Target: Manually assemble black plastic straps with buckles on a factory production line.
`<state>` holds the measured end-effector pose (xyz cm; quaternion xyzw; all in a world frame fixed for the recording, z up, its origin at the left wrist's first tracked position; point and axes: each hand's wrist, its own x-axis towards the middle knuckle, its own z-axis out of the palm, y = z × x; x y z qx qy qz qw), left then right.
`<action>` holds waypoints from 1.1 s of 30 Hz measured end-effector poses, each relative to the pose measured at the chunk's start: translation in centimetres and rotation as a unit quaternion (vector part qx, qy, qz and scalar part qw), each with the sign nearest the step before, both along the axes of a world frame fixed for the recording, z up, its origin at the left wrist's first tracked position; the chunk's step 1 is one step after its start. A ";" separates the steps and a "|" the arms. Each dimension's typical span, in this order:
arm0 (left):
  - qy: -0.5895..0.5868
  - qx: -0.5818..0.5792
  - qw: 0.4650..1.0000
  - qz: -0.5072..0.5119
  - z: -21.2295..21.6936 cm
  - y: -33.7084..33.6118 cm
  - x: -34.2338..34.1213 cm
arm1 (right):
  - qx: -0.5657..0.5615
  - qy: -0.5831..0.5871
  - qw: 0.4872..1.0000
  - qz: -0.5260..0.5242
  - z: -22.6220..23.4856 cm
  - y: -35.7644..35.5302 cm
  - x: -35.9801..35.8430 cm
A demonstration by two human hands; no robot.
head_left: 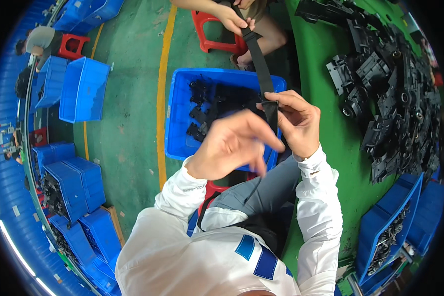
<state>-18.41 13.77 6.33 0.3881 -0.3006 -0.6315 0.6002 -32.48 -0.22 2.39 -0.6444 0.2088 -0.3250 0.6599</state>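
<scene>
A black webbing strap [262, 66] runs toward me from the hands of a person across from me. My right hand [301, 126] pinches its near part between thumb and fingers, at a small black buckle-like piece [270, 103]. My left hand [229, 145] is just left of the strap, slightly blurred, its fingers bent and apart with nothing visible in them. Both hands are over a blue bin [175, 116] that holds black parts [197, 116], partly hidden by my left hand. The other person's hand [232, 19] grips the strap's far part.
A green table [325, 143] on the right carries a large heap of black plastic parts [385, 93]. A blue bin of small parts [389, 232] stands at the lower right. Red stools [209, 44] and more blue bins [86, 89] stand on the green floor, marked with yellow lines.
</scene>
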 end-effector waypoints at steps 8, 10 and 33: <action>-0.089 0.091 0.987 0.094 -3.9 -5.6 1.4 | -0.093 0.046 0.995 -0.001 0.7 0.4 -0.2; -0.016 0.069 0.993 0.090 -3.5 -6.1 1.0 | -0.127 0.059 0.990 0.009 0.7 0.3 -0.6; 0.012 0.126 0.985 0.119 0.3 -6.2 1.9 | 0.046 -0.051 0.997 -0.040 3.8 2.8 -1.5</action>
